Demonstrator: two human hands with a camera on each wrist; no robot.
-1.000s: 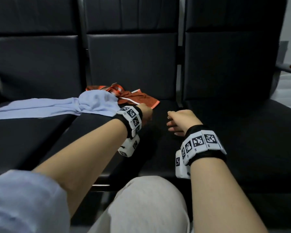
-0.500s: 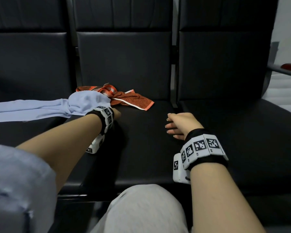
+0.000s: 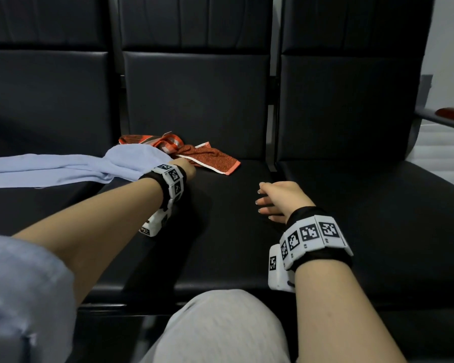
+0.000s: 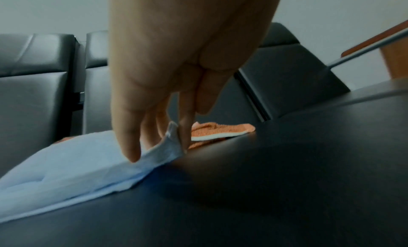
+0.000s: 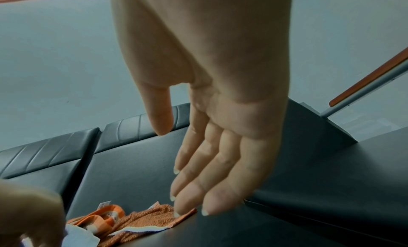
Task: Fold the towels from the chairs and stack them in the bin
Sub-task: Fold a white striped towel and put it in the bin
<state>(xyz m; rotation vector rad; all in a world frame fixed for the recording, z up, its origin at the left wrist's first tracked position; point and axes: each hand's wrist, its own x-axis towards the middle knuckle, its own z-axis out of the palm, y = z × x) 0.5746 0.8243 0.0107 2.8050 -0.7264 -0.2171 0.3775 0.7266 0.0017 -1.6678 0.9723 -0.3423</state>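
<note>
A light blue towel [image 3: 63, 169] lies crumpled across the left and middle black seats. My left hand [image 3: 188, 170] pinches its right corner [image 4: 170, 142] between thumb and fingers. Behind it, near the middle seat's backrest, an orange-red towel [image 3: 207, 155] lies bunched up, also seen as the orange towel [image 5: 141, 222] in the right wrist view. My right hand [image 3: 270, 203] hovers over the middle seat with fingers straight and relaxed, holding nothing, to the right of both towels. No bin is in view.
Three black padded chairs [image 3: 220, 231] stand in a row with tall backrests. A metal armrest with a wooden top [image 3: 448, 116] juts out at the far right. My knee in grey trousers [image 3: 218, 328] is at the bottom centre.
My left hand has moved left and forward to the blue towel's corner and taken hold of it. My right hand has uncurled its fingers and stayed in place.
</note>
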